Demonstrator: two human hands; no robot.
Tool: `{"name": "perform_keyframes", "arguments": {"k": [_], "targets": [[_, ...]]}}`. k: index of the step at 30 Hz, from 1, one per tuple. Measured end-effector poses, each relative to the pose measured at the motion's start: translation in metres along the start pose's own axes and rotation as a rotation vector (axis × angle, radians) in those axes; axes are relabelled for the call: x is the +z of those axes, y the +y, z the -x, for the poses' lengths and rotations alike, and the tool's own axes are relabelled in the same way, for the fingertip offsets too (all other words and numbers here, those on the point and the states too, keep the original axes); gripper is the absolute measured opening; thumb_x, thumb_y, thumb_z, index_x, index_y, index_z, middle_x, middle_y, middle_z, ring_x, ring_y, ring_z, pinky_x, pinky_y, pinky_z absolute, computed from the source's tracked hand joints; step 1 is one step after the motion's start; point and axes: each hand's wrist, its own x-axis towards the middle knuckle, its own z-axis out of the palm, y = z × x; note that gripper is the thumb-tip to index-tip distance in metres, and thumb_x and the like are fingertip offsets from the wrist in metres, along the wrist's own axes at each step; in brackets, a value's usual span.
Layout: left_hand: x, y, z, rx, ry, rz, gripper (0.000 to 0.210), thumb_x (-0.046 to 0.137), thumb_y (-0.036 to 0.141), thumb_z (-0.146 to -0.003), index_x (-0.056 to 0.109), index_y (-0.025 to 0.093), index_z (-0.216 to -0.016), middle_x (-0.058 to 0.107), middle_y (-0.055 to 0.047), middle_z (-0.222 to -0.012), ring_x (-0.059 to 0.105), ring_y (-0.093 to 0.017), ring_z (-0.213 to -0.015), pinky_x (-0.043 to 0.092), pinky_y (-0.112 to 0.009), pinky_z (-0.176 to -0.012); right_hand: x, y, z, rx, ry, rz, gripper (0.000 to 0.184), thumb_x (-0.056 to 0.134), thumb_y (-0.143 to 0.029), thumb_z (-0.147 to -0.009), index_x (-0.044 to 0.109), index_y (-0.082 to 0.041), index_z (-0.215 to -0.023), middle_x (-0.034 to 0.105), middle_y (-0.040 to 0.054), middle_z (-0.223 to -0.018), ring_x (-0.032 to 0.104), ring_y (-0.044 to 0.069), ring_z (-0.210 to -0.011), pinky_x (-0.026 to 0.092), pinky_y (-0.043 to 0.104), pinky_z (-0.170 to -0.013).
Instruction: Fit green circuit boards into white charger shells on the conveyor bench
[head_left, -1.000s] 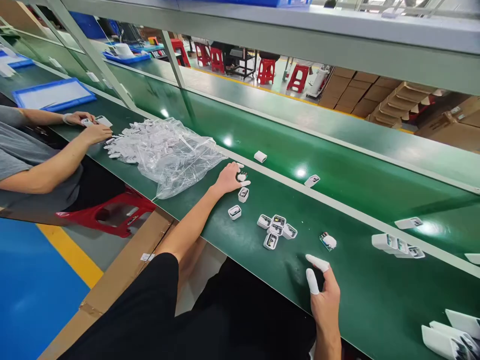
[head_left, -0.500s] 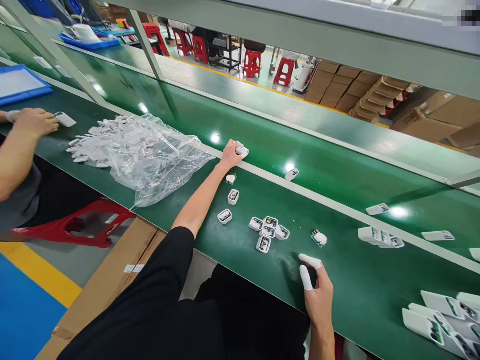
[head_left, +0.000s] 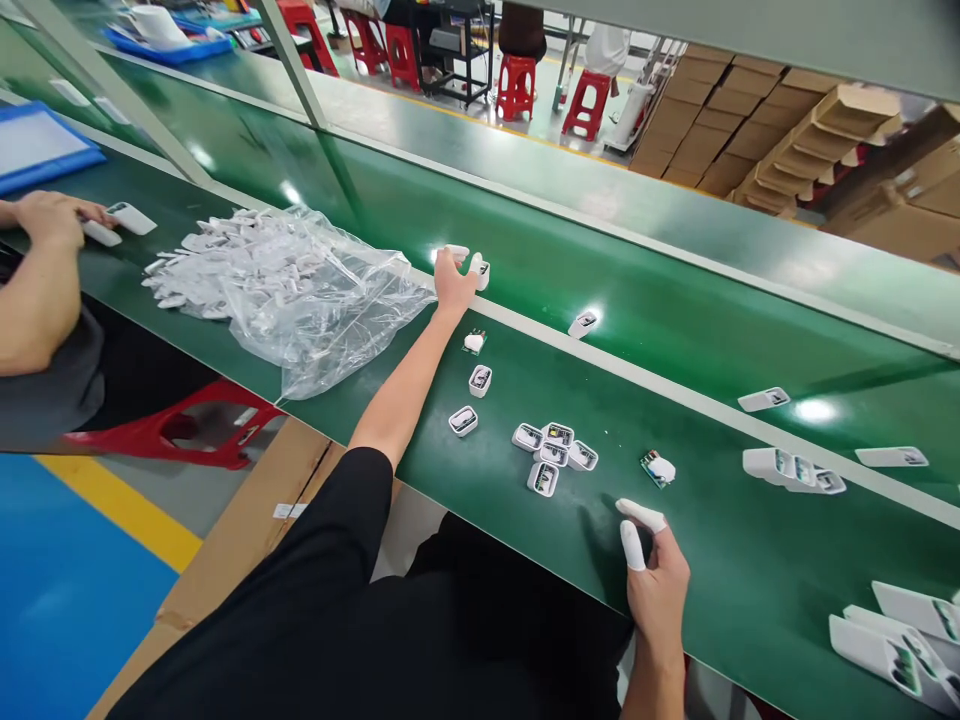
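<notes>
My left hand (head_left: 454,284) reaches to the pale strip along the far side of the green workbench, its white-capped thumb and finger spread apart. Right beside that thumb stands a white plastic housing (head_left: 484,276), partly hidden; whether they touch I cannot tell. Near the bench's front edge, my right hand (head_left: 657,570) has its white-capped thumb and finger apart with nothing between them. A small circuit board (head_left: 659,468) with a white part lies just beyond it. Several white housings with electronics inside form a cluster (head_left: 553,454) left of my right hand. Another circuit board (head_left: 475,342) lies below my left hand.
A heap of small white parts (head_left: 247,265) spills from a clear plastic bag (head_left: 330,330) at left. Beyond it a co-worker's hand (head_left: 56,215) is at white housings. More housings (head_left: 892,650) stand at lower right. A low green wall (head_left: 660,340) runs behind the bench.
My left hand's fingers have opened and come apart from the white housing, which now stands by the thumb. My right hand keeps its pose. The whole view has shifted slightly.
</notes>
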Motion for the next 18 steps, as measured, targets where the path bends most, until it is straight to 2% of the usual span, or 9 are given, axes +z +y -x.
{"name": "perform_keyframes", "arguments": {"k": [3,5,7,9,12,15,18], "targets": [[-0.029,0.015,0.01,0.127,-0.205,-0.076,0.027,0.088,0.032,-0.097,0.067,0.021,-0.112,0.072,-0.007,-0.103,0.07,-0.025,-0.095,0.055,-0.039,-0.096,0.001,0.002,0.0,-0.016,0.007,-0.023,0.044,0.076,-0.062,-0.101,0.086,-0.023,-0.12,0.084,0.0136,-0.126,0.077,0.036,-0.117,0.056,0.056,-0.11],[-0.049,0.02,0.029,0.174,-0.368,-0.219,0.039,0.098,0.042,-0.088,0.069,0.021,-0.105,0.069,-0.005,-0.088,0.07,-0.028,-0.091,0.054,-0.041,-0.094,0.001,0.002,0.0,-0.022,-0.007,-0.036,0.042,0.076,-0.06,-0.101,0.085,-0.023,-0.12,0.084,0.0132,-0.126,0.076,0.035,-0.118,0.056,0.056,-0.111],[-0.067,0.019,0.056,0.17,-0.496,-0.39,0.051,0.105,0.05,-0.077,0.07,0.022,-0.101,0.067,-0.004,-0.083,0.072,-0.033,-0.092,0.054,-0.045,-0.095,0.001,0.001,0.001,-0.025,-0.021,-0.044,0.04,0.076,-0.058,-0.102,0.085,-0.024,-0.121,0.084,0.0127,-0.126,0.076,0.035,-0.119,0.055,0.057,-0.112],[-0.081,0.012,0.084,0.173,-0.574,-0.473,0.057,0.107,0.054,-0.071,0.07,0.023,-0.103,0.07,-0.006,-0.089,0.074,-0.036,-0.095,0.054,-0.046,-0.094,0.0,-0.002,0.001,-0.027,-0.023,-0.036,0.039,0.076,-0.058,-0.102,0.086,-0.025,-0.12,0.084,0.0121,-0.126,0.076,0.035,-0.12,0.055,0.057,-0.112],[-0.091,-0.001,0.108,0.23,-0.597,-0.396,0.053,0.1,0.042,-0.078,0.071,0.025,-0.119,0.075,-0.008,-0.107,0.077,-0.034,-0.105,0.056,-0.042,-0.092,0.0,-0.007,0.001,-0.036,-0.02,-0.023,0.038,0.077,-0.059,-0.102,0.086,-0.025,-0.117,0.084,0.0118,-0.125,0.076,0.035,-0.118,0.056,0.056,-0.111],[-0.09,-0.008,0.107,0.258,-0.643,-0.238,0.064,0.087,0.022,-0.08,0.065,0.025,-0.141,0.079,-0.007,-0.116,0.077,-0.028,-0.109,0.059,-0.037,-0.092,0.001,-0.009,0.0,-0.045,-0.025,-0.024,0.039,0.076,-0.059,-0.102,0.086,-0.025,-0.117,0.085,0.0123,-0.125,0.076,0.035,-0.118,0.057,0.056,-0.111],[-0.087,-0.009,0.097,0.285,-0.74,0.028,0.077,0.073,0.014,-0.079,0.057,0.024,-0.154,0.078,-0.01,-0.141,0.075,-0.026,-0.131,0.061,-0.035,-0.1,0.001,-0.007,0.001,-0.037,-0.015,-0.024,0.04,0.076,-0.059,-0.102,0.086,-0.024,-0.119,0.084,0.0127,-0.126,0.076,0.034,-0.119,0.056,0.056,-0.112]]}}
